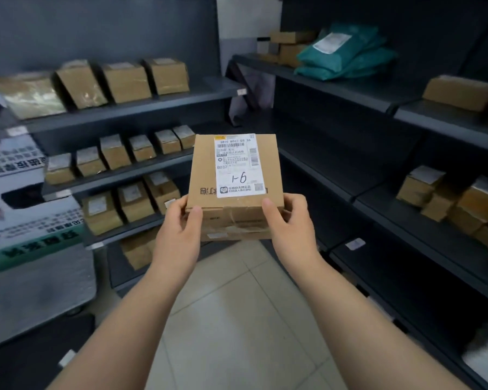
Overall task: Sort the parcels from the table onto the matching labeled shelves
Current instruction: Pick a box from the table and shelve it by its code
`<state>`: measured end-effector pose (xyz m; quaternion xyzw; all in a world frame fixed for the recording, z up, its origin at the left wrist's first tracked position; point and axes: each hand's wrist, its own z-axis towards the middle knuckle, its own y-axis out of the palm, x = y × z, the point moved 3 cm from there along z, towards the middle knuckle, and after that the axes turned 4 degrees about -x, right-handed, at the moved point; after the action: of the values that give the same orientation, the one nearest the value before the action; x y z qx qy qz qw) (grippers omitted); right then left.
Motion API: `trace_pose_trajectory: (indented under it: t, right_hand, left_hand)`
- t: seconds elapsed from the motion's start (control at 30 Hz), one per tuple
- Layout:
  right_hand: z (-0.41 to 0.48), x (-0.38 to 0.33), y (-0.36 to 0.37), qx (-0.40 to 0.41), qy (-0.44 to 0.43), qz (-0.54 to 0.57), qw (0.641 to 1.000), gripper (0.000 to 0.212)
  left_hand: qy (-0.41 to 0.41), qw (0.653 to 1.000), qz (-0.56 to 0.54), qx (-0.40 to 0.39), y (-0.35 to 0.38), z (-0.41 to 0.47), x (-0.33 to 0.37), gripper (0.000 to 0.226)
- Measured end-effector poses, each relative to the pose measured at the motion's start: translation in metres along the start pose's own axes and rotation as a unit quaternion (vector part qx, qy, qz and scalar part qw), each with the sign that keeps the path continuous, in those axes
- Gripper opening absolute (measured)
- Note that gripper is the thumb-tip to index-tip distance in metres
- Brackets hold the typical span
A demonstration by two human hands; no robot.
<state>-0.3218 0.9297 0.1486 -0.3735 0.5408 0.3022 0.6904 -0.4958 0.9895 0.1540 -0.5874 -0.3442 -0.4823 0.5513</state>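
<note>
Gripping cardboard parcel (234, 175), left hand (178, 235), right hand (290, 223), thumbs on top

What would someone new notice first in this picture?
A cardboard parcel held up at centre, the left hand and right hand gripping its near corners, its white label bearing what looks like a handwritten 1-9. Then the teal mailer bags stacked on the upper right shelf.

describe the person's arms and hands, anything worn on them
Nothing is worn: the left hand and right hand have no gloves, rings or watch, and no sleeve shows on the left forearm or right forearm up to the frame's edge. Thumbnails look short and unpainted.
</note>
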Motion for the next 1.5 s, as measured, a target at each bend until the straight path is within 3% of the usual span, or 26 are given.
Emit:
trace_pose_trajectory:
  t: [0.37, 0.73, 1.17, 1.3, 1.5]
  right_hand:
    - [0.188, 0.014, 0.059, -0.031, 0.005, 0.005, 0.999, 0.024]
    - [0.41, 0.015, 0.074, -0.029, -0.042, -0.002, 0.999, 0.015]
    - [0.589, -0.026, 0.135, 0.033, -0.085, 0.034, 0.995, 0.024]
    - [0.634, -0.034, 0.156, 0.053, -0.073, 0.015, 0.996, 0.032]
    - [0.681, -0.021, 0.18, 0.058, -0.037, -0.002, 0.998, 0.023]
  left_hand:
    - [-0.024, 1.0, -0.008, 0.017, 0.023, 0.171, -0.017, 0.039]
    - [0.011, 0.999, -0.02, 0.029, 0.074, 0.368, 0.018, 0.044]
    - [0.12, 0.992, -0.039, -0.007, 0.07, 0.538, 0.041, 0.055]
    - [0.12, 0.992, -0.022, -0.026, 0.065, 0.593, 0.041, 0.056]
    - [0.101, 0.992, 0.002, -0.072, 0.07, 0.65, 0.031, 0.059]
